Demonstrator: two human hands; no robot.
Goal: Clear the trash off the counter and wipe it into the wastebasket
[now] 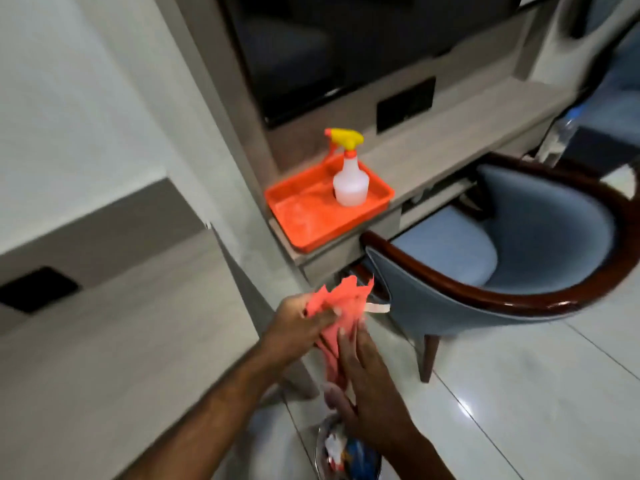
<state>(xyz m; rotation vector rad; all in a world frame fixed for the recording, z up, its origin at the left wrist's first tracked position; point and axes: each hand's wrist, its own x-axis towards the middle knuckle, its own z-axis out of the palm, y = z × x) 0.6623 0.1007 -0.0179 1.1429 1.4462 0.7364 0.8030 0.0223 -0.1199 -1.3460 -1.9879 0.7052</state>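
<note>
A crumpled pink-red cloth (341,306) hangs in the air below the counter's (433,147) left end. My left hand (298,327) grips its upper part. My right hand (370,386) lies flat against the cloth's lower part, fingers straight and together. Directly beneath the hands, at the bottom edge, stands a wastebasket (320,441) with colourful trash (349,452) inside; my right wrist hides part of it. On the counter sits an orange tray (301,220) holding a white spray bottle (349,181) with a yellow trigger.
A blue armchair (519,244) with a dark wood rim stands pushed under the counter, right of my hands. A clear plastic bottle (561,133) stands at the counter's far right. A dark screen (346,46) fills the wall above. White glossy floor tiles (519,393) lie to the right.
</note>
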